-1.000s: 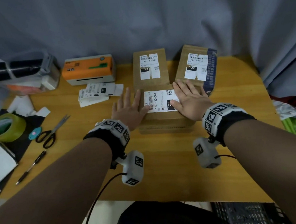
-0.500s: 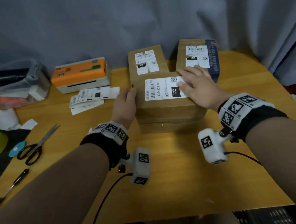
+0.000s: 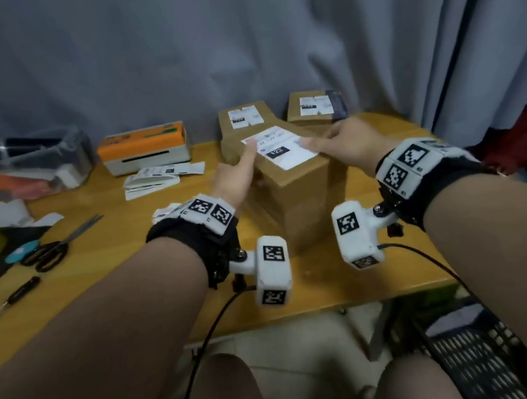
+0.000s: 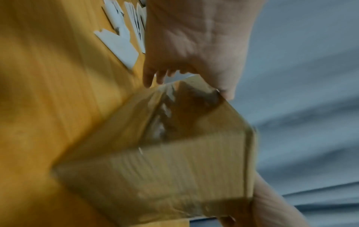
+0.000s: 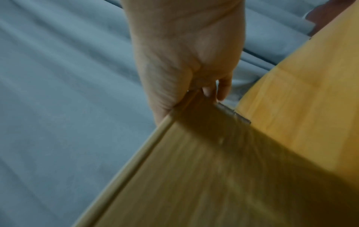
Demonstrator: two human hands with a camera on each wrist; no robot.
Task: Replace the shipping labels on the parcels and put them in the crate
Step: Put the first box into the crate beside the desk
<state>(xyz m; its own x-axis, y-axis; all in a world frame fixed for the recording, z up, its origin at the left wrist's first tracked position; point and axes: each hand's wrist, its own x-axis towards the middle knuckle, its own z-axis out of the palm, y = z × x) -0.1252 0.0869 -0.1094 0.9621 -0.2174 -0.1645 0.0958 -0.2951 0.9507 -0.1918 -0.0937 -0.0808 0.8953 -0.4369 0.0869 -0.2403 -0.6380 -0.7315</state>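
Both hands clamped on the parcel (image 3: pixel 290 190), lifted clear of the table (image 3: pixel 344 281): left hand (image 3: pixel 237 176) gripping its left end, right hand (image 3: pixel 350 146) its right. Long axis spanning between them. Crate (image 3: pixel 477 359) low on the floor, right-hand side.

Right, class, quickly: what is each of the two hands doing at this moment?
Left hand: grips the left side of the labelled box.
Right hand: grips the same box's right side.
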